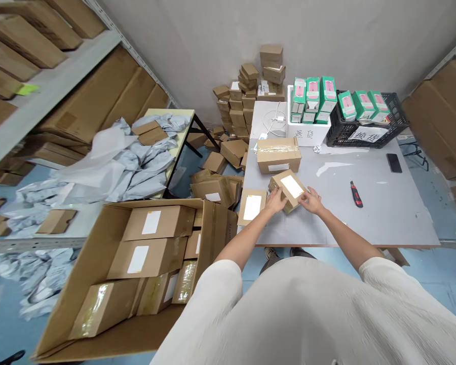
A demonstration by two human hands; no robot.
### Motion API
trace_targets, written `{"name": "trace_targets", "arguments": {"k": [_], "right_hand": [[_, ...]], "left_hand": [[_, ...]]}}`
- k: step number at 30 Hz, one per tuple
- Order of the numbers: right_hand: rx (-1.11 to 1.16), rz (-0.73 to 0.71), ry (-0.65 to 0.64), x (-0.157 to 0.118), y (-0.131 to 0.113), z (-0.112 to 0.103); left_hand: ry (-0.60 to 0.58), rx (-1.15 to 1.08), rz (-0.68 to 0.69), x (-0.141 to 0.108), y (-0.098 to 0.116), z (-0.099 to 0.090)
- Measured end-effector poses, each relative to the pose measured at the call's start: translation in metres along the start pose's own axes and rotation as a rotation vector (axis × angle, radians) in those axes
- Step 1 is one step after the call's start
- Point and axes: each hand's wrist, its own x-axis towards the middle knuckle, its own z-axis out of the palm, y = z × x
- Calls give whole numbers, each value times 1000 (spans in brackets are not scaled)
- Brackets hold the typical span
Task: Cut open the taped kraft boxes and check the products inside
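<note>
Head view: small kraft box (pixel 289 192) w/ white label lies angled on the grey tabletop (pixel 368 223), long axis running upper-left to lower-right from the wearer's view; left grip (pixel 275 201) sits on its lower-left side, right grip (pixel 311 201) at its right corner, fingers of both spread & pressed in, box held between them, neither hand clearly nearer. From that box: flat labelled kraft mailer (pixel 252 207) just left; taped carton (pixel 278 155) just beyond; red box cutter (pixel 356 194) well right; phone (pixel 394 162) further right; open carton (pixel 99 263) of labelled boxes off the tabletop, lower left.
</note>
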Motion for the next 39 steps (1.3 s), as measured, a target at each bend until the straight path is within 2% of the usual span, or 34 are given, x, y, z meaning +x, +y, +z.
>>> {"name": "trace_targets", "arguments": {"k": [4,8,12,14,16,21,25,28,31,36,39], "right_hand": [[25,-7,-69,6,-3,11],[9,2,-42,14,-14,22],[3,-14,-25,20,-24,28],[-14,-23,-38,21,-27,28],[-32,-12,-60,20,-30,29],[-6,58,-85,14,-33,37],[61,49,-67,7,-37,48],[98,43,-95,3,-45,57],[123,40,-66,2,-53,64],[152,6,-61,7,-62,61],[165,-17,-89,8,-60,56]], "left_hand": [[-30,99,47,-12,-19,-6],[-57,214,1,-35,-52,-22],[-205,374,-134,-64,-87,-36],[-269,449,-133,-75,-99,-40],[-266,485,-82,-81,-107,-42],[-171,415,-38,-70,-104,-45],[-168,357,-9,-57,-98,-52],[-169,338,6,-55,-99,-59],[-141,292,27,-57,-102,-62],[-76,207,63,-54,-102,-61],[-104,227,51,-50,-101,-62]]}}
